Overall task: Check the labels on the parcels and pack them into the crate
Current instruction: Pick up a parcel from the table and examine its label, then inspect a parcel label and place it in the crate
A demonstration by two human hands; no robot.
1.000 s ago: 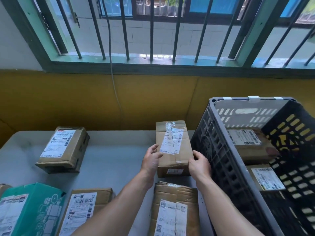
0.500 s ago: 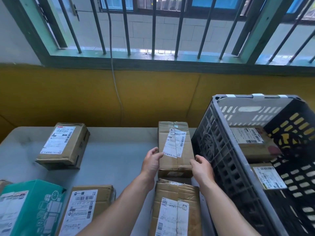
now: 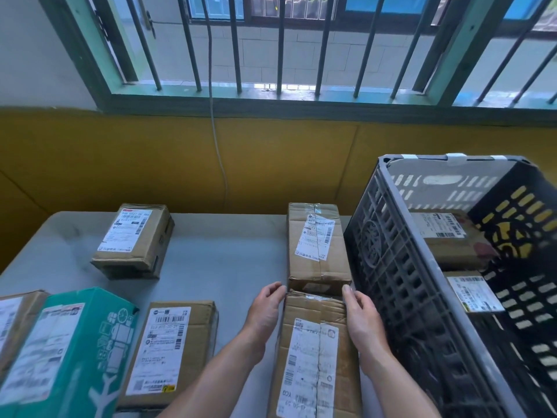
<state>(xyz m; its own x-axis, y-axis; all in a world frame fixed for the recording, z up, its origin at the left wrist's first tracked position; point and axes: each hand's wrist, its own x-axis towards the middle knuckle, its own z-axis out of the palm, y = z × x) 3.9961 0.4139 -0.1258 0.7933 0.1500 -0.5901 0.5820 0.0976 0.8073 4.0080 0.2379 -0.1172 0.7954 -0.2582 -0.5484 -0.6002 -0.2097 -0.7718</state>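
A tall brown parcel (image 3: pixel 316 245) with a white label lies flat on the grey table, close to the left wall of the dark grey slatted crate (image 3: pixel 391 267). Just in front of it lies a crumpled brown parcel (image 3: pixel 313 357), label up. My left hand (image 3: pixel 265 312) is at the left side of that near parcel's far end and my right hand (image 3: pixel 361 318) at its right side. The fingers of both are stretched out along its edges, and the parcel rests on the table. Two labelled parcels (image 3: pixel 449 236) (image 3: pixel 473 294) lie inside the crate.
More parcels are on the table (image 3: pixel 229 260): a brown one (image 3: pixel 132 239) at the far left, a teal box (image 3: pixel 69 351) at the near left, a flat brown one (image 3: pixel 171 351) beside it, another (image 3: pixel 12 321) at the left edge. A yellow wall and barred window stand behind.
Both hands have let go of the far parcel, which now lies flat on the table, and have drawn back to the sides of the near crumpled parcel.
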